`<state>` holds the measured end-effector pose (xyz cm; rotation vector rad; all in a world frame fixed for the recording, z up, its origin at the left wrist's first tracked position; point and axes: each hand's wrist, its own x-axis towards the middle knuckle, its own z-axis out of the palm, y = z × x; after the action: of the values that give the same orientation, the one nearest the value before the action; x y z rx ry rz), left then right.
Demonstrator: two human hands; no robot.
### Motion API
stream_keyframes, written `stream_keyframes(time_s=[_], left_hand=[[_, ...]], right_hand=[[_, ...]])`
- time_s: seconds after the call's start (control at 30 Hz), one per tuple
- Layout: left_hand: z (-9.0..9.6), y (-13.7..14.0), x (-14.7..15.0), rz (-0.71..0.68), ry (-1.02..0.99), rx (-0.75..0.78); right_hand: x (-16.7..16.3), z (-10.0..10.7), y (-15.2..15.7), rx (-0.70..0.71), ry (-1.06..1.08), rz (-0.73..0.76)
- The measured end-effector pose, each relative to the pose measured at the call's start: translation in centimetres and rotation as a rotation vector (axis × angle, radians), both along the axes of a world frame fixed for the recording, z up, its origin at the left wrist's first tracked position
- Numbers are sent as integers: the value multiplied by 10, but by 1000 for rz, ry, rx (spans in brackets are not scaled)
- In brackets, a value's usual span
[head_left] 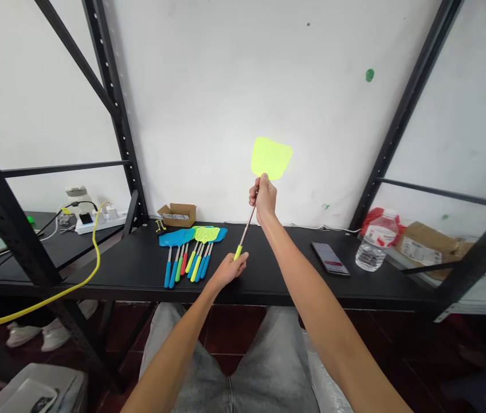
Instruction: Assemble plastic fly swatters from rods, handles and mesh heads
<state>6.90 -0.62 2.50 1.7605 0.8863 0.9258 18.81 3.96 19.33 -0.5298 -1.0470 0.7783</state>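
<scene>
A yellow-green fly swatter (271,158) with a metal rod is held up at a slant over the black table. My left hand (228,269) is closed around its yellow-green handle, low over the table's front half. Higher up, my right hand (265,198) pinches the swatter where the rod meets the flat head, its thumb lying against the head's lower edge. To the left of my left hand, several more fly swatters (191,261) with blue, green, red and yellow-green handles lie side by side, their heads overlapping toward the wall.
Behind the pile stand an open cardboard box (178,214) and a black binder clip (160,227). A phone (329,258), a water bottle (377,240) and a cardboard package (426,246) are at the right. Black metal posts (116,109) frame the table; a yellow cable (92,267) crosses the left side.
</scene>
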Motion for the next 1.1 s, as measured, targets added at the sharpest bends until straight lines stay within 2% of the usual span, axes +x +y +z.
stream_keyframes(time_s=[0.2, 0.4, 0.67, 0.93, 1.1], left_hand=[[-6, 7, -4, -42, -23, -29], [-10, 14, -7, -96, -56, -66], [-4, 7, -1, -57, -133, -140], [-5, 8, -2, -86, -157, -139], [-10, 12, -2, -86, -215, -143]], right_hand=[[-8, 2, -4, 19, 26, 17], [-15, 0, -5, 22, -41, 98], [-36, -43, -12, 11, -68, 187], [-37, -48, -15, 39, -116, 186], [-43, -83, -21, -21, -186, 176]])
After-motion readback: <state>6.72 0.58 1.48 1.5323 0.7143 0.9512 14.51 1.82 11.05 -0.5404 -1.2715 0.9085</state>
